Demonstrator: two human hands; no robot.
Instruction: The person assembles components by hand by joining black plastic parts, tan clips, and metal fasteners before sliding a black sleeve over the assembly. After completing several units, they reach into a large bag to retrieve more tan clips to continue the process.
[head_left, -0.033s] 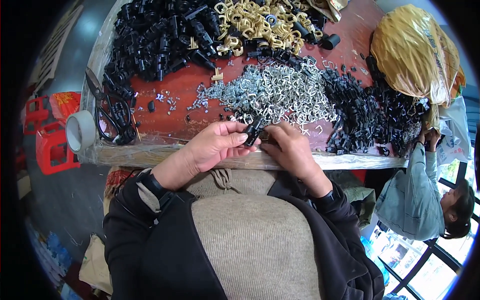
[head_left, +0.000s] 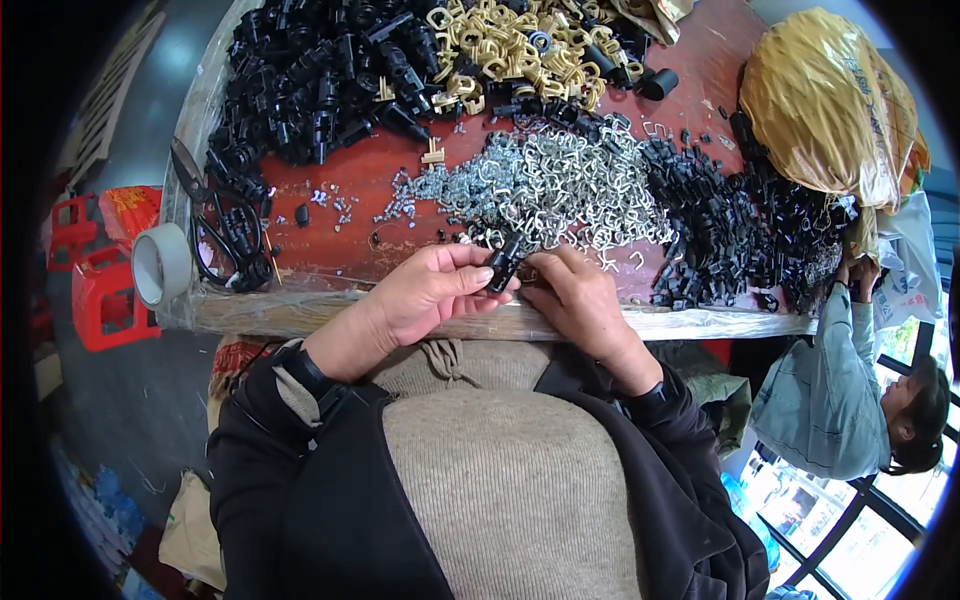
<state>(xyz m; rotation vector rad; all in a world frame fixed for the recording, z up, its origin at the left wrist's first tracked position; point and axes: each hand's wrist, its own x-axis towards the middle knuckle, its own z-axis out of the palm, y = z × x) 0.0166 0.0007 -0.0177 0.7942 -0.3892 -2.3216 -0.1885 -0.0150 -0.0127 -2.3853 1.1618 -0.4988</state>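
Observation:
Between the thumb and fingers of my left hand (head_left: 428, 290) is a small black plastic fitting (head_left: 508, 260), tilted over the table's near edge. My right hand (head_left: 583, 305) is close against the fitting's right side, its fingers curled together. What those fingertips pinch, if anything, is hidden. Just beyond both hands lies a heap of bent silvery metal clips (head_left: 570, 190). Small grey screw-like pieces (head_left: 470, 180) spread along its left side. A pile of small black plastic pieces (head_left: 715, 220) is to the right.
Black plastic fittings (head_left: 320, 80) and gold-coloured clamps (head_left: 510, 50) are heaped at the far side. Scissors (head_left: 205, 215) and a tape roll (head_left: 162, 265) lie at the left edge. A yellow sack (head_left: 830, 105) stands at right, near another person (head_left: 830, 400). Red stools (head_left: 105, 300) stand left.

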